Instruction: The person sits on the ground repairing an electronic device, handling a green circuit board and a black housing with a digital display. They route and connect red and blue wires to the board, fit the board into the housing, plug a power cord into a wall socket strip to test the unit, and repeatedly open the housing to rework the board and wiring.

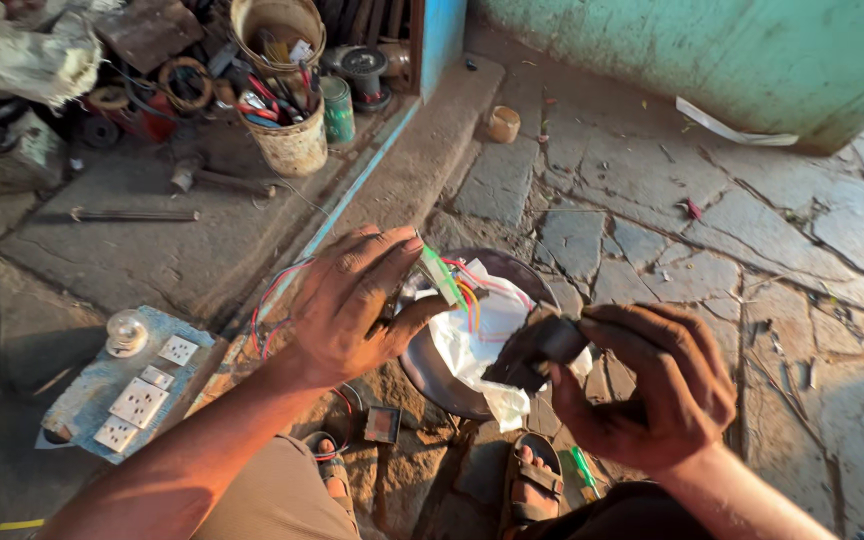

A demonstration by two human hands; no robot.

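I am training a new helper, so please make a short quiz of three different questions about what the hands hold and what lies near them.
1. True or false: the left hand holds a bundle of coloured wires.
2. What does the right hand hold? A) a roll of black tape B) a hammer C) a cup
3. Fill in: the board with white sockets lies on the person's ____ side.

Key
1. True; the wires run out from its grip, over the round metal dish.
2. A; thumb and fingers pinch it above the white plastic sheet.
3. Left, beside the left forearm.
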